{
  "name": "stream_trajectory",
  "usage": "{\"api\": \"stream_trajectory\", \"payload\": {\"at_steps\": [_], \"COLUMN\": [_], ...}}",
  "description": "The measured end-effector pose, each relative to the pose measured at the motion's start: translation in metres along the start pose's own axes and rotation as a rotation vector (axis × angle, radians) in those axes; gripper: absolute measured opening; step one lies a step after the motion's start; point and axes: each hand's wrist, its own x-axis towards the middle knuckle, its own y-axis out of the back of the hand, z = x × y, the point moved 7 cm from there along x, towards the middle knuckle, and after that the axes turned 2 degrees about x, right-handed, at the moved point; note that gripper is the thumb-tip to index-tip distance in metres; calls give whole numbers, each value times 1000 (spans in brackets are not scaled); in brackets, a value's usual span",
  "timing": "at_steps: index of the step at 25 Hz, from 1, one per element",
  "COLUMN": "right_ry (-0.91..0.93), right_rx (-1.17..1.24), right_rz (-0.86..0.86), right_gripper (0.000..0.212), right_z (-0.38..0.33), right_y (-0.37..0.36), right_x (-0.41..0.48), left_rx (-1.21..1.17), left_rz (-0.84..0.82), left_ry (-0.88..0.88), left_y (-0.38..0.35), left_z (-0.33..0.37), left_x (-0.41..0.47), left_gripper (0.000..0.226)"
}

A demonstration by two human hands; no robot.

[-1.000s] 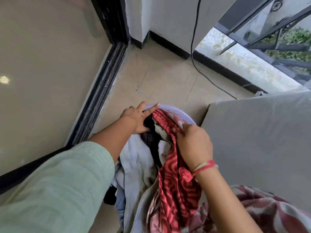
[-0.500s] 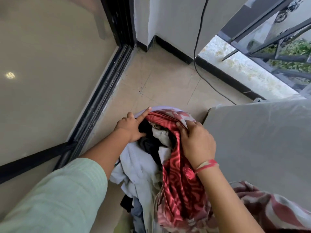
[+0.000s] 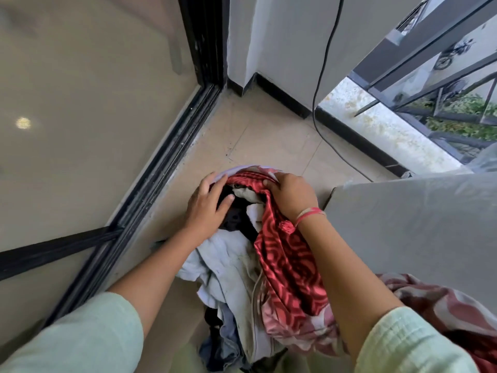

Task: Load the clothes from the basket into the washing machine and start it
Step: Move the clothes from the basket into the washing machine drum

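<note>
A lilac plastic basket [image 3: 242,168] is almost hidden under a heap of clothes; only its far rim shows. On the heap lie a red patterned cloth [image 3: 290,267], a pale blue-white garment [image 3: 223,262] and a black one [image 3: 236,219]. My left hand [image 3: 204,208] rests on the far left of the heap with fingers spread over the rim and the black garment. My right hand [image 3: 290,196] grips the red cloth at the far rim. The grey covered washing machine [image 3: 414,227] stands at the right, its lid shut.
A sliding glass door [image 3: 80,117] with a black floor track runs along the left. A black cable [image 3: 320,98] hangs down the wall and crosses the tiled floor behind the basket. A balcony railing [image 3: 435,76] is at the far right.
The basket with its heap has come up and closer to me. My left hand slid from the rim onto the clothes. My right hand keeps its hold on the red cloth.
</note>
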Motion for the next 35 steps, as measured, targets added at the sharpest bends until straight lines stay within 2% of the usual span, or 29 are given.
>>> {"api": "stream_trajectory", "payload": {"at_steps": [1,2,3,5,8,10,12,14,15,17,19,22,24,25,27,28,30,31,33,35], "right_ry": [13,25,39,62,116,145,140,123,113,83,83,195,339,383,405,359,179,64,-97,-115], "right_rx": [32,53,57,53,12,-55,-89,-64,-73,-139,-127,-107,-230,-275,-267,-222,-88,-12,121,96], "right_rz": [-12,-27,-42,-76,-126,-124,-52,59,97,79,64,47,110,128,53,30,171,273,395,345], "right_gripper": [33,31,29,27,29,28,24,18,19,22,21,25,30,26,15,13,17,22,24,36], "right_z": [0,3,5,7,-1,-8,-10,-11,-12,-13,-10,-21,-42,-51,-54,-45,-10,12,40,42], "right_y": [3,5,5,5,8,15,25,30,27,17,22,53,61,60,48,46,60,71,89,75], "right_x": [9,17,21,23,28,30,25,7,-5,-25,-36,-52,-75,-91,-112,-111,-88,-70,-41,-36], "left_rx": [-119,-177,-131,117,243,352,494,507,494,501,617,670,456,354,348,424,594,609,526,571], "left_rz": [-9,-98,-219,-371,-381,-253,-122,-143,-175,-216,-258,-308,-402,-388,-355,-386,-453,-425,-252,-230], "left_ry": [-98,-159,-185,-168,-114,-104,-80,-38,-11,24,31,-33,40,108,167,89,-80,-118,-174,-182], "left_y": [-2,-10,-21,-34,-34,-30,-35,-45,-47,-52,-59,-69,-87,-83,-95,-96,-91,-80,-58,-54], "left_z": [16,29,37,38,38,48,54,52,50,46,41,44,30,28,18,20,37,49,73,87], "left_x": [-4,-8,-15,-22,-19,-15,-21,-31,-33,-38,-45,-55,-64,-65,-61,-56,-46,-37,-13,9], "left_gripper": [80,89,100,117,124,121,104,86,84,85,77,68,63,63,73,76,68,67,70,60]}}
